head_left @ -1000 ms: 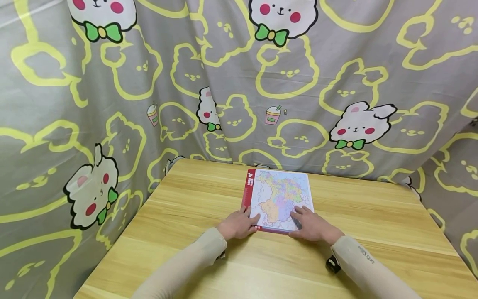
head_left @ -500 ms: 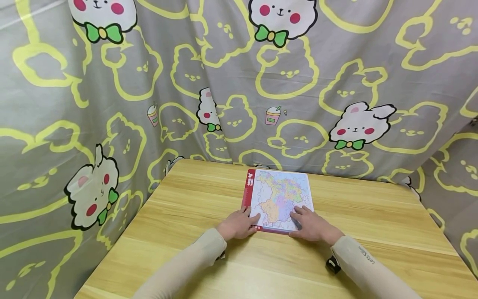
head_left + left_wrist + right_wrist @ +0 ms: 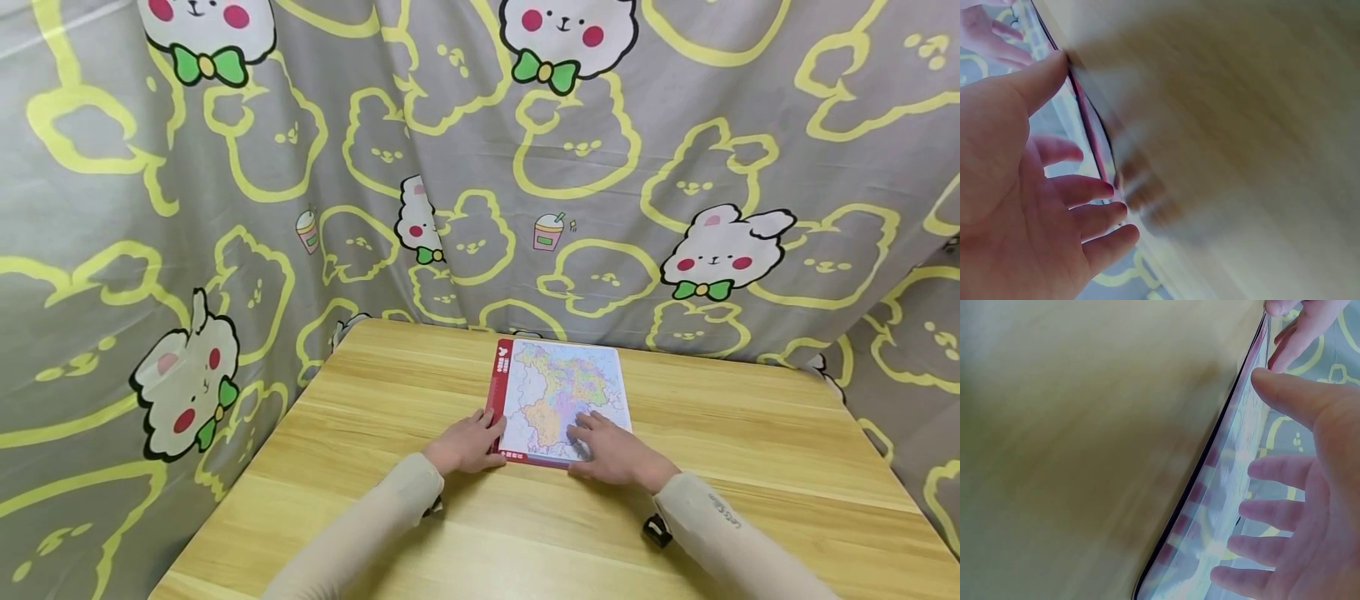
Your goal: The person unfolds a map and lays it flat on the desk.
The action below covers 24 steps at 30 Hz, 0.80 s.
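Note:
A flat map board (image 3: 558, 375) with a red border lies on the wooden table, showing a map in orange, purple, green and yellow patches. My left hand (image 3: 467, 442) is at its near left corner, fingers along the red left border and thumb at the near edge. Over the near right part of the map rests my right hand (image 3: 618, 450), its fingers spread on the printed surface. In the left wrist view, my left hand (image 3: 1016, 181) has loosely extended fingers beside the board's edge. The right wrist view shows my right hand (image 3: 1310, 506) with fingers extended over the glossy board (image 3: 1207, 487).
The wooden table (image 3: 390, 375) extends around the board on all sides. A grey curtain (image 3: 465, 158) with yellow outlines and cartoon rabbits hangs behind the table and along both sides. Dark wrist-worn devices show beneath both beige sleeves (image 3: 360, 533).
Both hands have shifted a little left. My left thumb has come off the map surface to the near corner, and my right hand now lies further in over the map. The board stays put.

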Tool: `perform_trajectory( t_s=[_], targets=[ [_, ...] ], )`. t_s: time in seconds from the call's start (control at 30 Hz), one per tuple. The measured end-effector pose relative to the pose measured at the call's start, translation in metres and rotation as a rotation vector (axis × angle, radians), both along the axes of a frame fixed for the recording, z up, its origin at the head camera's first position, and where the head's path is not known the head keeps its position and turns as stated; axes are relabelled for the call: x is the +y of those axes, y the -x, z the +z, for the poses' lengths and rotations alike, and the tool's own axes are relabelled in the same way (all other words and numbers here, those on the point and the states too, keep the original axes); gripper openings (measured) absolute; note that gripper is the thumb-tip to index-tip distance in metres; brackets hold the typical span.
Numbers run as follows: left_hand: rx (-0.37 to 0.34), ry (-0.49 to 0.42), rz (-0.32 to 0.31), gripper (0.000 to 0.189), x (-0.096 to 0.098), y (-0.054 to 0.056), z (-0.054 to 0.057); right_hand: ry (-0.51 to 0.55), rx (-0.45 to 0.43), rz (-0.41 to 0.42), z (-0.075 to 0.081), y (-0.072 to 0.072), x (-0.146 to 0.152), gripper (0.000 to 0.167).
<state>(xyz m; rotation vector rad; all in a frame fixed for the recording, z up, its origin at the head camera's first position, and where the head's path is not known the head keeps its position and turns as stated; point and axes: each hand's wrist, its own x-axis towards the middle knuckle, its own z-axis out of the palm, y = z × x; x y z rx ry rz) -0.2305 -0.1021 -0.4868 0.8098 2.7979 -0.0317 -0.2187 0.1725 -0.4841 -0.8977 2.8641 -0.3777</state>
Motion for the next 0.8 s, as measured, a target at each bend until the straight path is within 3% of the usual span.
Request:
perform_trajectory(
  t_s=[0.4,0.8],
  targets=[
    [-0.028,-0.019,0.009,0.080,-0.008,0.003,0.001,-0.006,0.024,0.066,0.003,0.003,-0.029,0.065],
    [-0.023,0.038,-0.008,0.077,-0.008,0.006,-0.001,-0.041,0.038,0.116,0.003,0.014,-0.051,0.070]
  ],
)
